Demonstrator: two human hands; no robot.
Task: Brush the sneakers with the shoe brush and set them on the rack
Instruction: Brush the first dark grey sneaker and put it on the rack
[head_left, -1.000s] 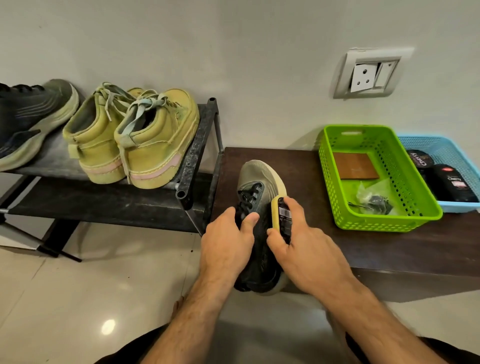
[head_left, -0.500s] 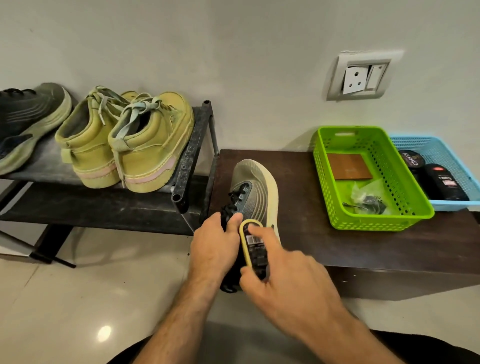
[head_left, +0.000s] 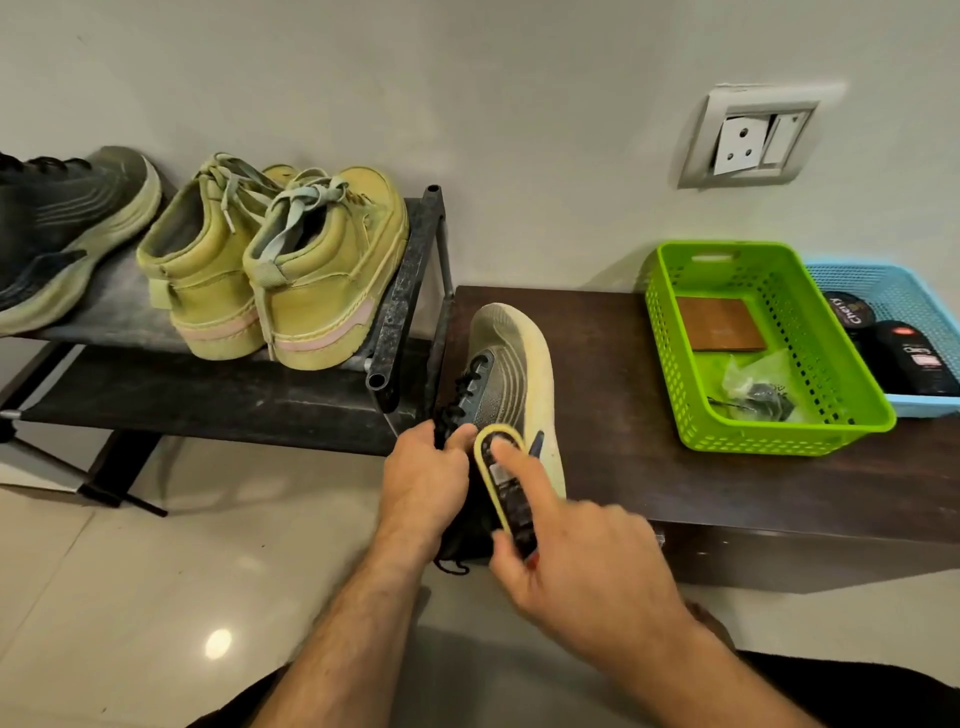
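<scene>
A pale wall with a socket plate (head_left: 748, 137) backs a dark wooden tabletop (head_left: 613, 364) and, to its left, a black shoe rack (head_left: 400, 306) over glossy floor tiles. A grey sneaker (head_left: 511, 364) with a cream sole lies tilted at the tabletop's left end, toe toward the wall. The left hand (head_left: 423, 480) has its grip closed on the sneaker's laced collar; the right hand (head_left: 576, 556) has its grip closed on a yellow-edged shoe brush (head_left: 501, 480), pressed to the sneaker's side, index finger along its back. On the rack stand 2 yellow-green high-top sneakers (head_left: 270, 265) and 1 dark sneaker (head_left: 62, 234). A green basket (head_left: 831, 364) and a blue basket (head_left: 914, 296) sit on the tabletop's right.
</scene>
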